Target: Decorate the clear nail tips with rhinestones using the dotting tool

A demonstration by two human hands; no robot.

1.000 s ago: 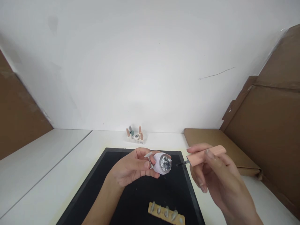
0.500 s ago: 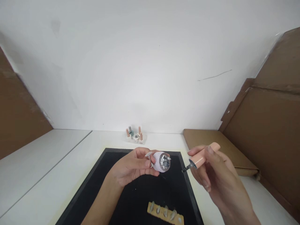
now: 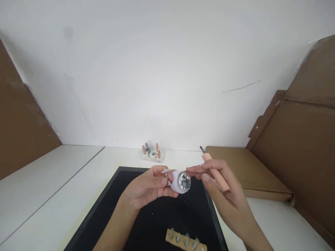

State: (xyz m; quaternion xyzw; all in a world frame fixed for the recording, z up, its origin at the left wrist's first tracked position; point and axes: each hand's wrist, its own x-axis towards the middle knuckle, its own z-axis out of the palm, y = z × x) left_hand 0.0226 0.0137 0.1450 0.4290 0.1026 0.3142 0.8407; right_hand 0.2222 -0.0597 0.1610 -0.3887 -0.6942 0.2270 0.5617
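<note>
My left hand is closed around a short, pale lilac cylinder. Crumpled silver foil covers the end that faces right. A shiny metal piece and a small pale nail-shaped tip show by the thumb and fingers; how they are fixed is unclear. My right hand grips a nail polish brush by its long peach cap, its dark bristles pointing up and left. The right fingertips are at the upper edge of the foil end; whether they touch it I cannot tell.
Below lies a black mat on a white table. Near its front sits a tan strip with several nail tips. A clear holder with nail polish bottles stands by the wall. At right is a flat cardboard box.
My right hand has moved left to the foil end and turned the brush from pointing down-left to pointing up. The foil looks flatter. My left hand has stayed almost still.
</note>
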